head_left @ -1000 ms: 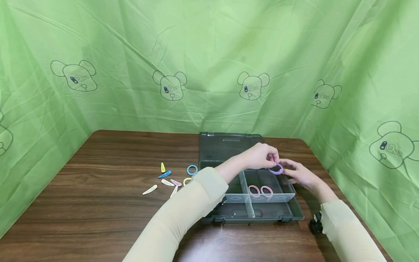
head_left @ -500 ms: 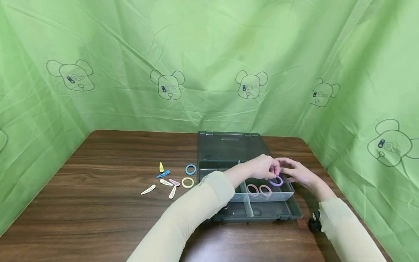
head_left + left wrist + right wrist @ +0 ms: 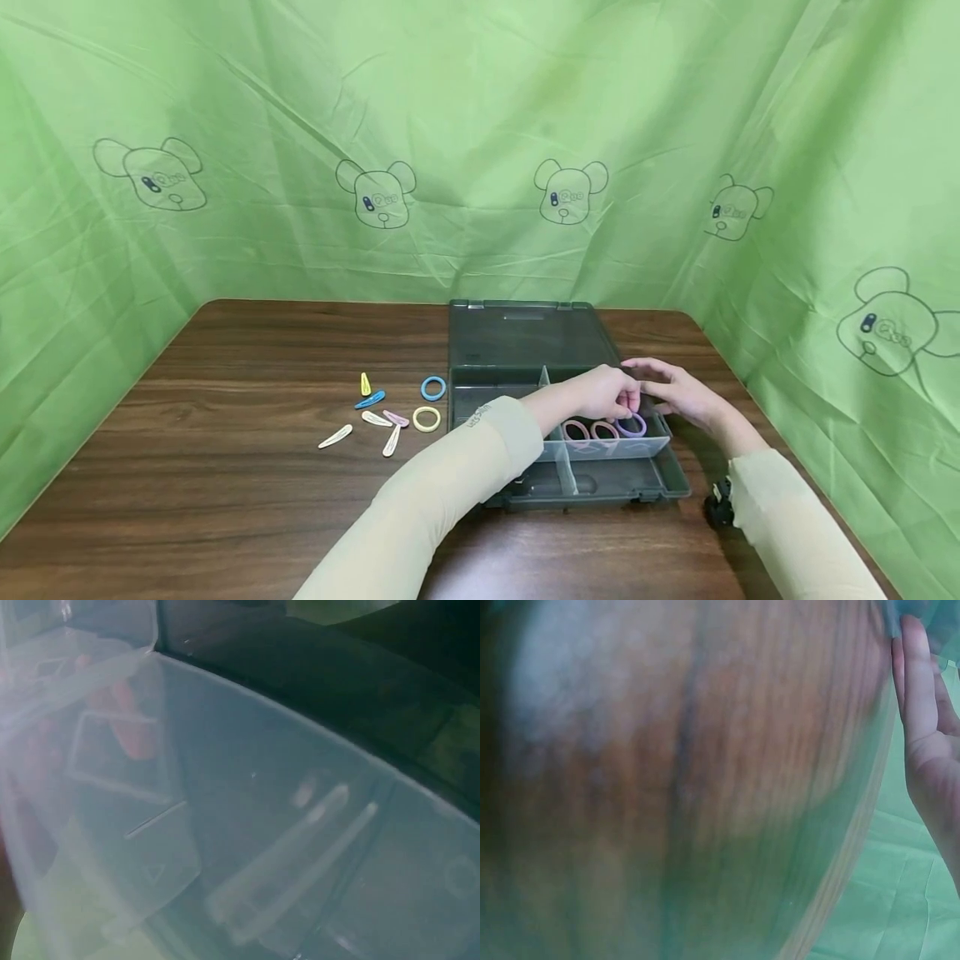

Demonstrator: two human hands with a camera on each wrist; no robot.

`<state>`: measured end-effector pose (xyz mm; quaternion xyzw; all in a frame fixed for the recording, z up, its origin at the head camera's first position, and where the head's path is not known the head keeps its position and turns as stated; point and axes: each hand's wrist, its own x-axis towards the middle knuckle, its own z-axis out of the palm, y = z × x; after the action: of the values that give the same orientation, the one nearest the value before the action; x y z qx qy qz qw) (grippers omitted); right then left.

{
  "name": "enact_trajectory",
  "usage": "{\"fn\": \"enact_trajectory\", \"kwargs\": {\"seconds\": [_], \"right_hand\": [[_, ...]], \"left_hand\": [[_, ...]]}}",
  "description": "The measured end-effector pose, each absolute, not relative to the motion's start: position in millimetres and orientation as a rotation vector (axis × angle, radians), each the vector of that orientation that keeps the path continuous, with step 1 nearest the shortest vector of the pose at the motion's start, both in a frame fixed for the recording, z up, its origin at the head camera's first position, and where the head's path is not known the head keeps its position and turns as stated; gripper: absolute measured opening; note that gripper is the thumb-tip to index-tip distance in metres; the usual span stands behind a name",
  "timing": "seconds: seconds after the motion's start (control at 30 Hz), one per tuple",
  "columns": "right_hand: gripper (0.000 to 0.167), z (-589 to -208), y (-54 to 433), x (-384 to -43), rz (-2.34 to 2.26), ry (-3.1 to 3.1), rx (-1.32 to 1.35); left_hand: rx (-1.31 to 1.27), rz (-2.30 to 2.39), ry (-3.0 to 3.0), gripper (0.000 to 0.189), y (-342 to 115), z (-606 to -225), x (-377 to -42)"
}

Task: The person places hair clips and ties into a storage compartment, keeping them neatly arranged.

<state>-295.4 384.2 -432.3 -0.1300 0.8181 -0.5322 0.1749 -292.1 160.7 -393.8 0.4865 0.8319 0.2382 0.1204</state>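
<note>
Fingers of the left hand [image 3: 602, 392], curled: pinching the upper edge of one purple hair tie [image 3: 632, 436], which sits in the back right compartment of the box, just beside a pink one. Fingers of the right hand [image 3: 688, 398], extended: touching the box near its back right corner.

Organizer box [image 3: 511, 493], one, translucent dark grey plastic, with clear dividers [image 3: 567, 467]; lid [image 3: 525, 335] folded back on the table [image 3: 262, 500].

Pink hair ties, two [image 3: 575, 422], side by side in the same compartment, behind the lengthwise divider.

Left of the box, loose on the wood-grain table: one blue hair tie [image 3: 432, 399]; one yellow hair tie [image 3: 427, 430]; snap clips, six, being one yellow clip [image 3: 365, 385], one blue clip [image 3: 370, 400], one pink clip [image 3: 396, 419] and three whitish clips [image 3: 335, 437].

Backdrop: green curtain [image 3: 465, 100], printed with bear-head outlines.

Left wrist view: hazy plastic, a finger dimly visible through it.
</note>
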Motion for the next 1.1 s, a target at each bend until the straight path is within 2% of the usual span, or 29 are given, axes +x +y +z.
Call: {"fn": "enact_trajectory", "kwargs": {"seconds": [0.63,1.1], "right_hand": [[0.049,-431.0,383.5,-294.9,-1.525,2.289,-0.308],[0.050,-428.2,382.1,-293.6,-1.480,2.334,-0.317]], "left_hand": [[1.472,0.727,2.357,0.011,166.1,-414.1,-296.2],[1.555,0.718,2.284,0.018,149.0,-396.4,-304.1]]}}
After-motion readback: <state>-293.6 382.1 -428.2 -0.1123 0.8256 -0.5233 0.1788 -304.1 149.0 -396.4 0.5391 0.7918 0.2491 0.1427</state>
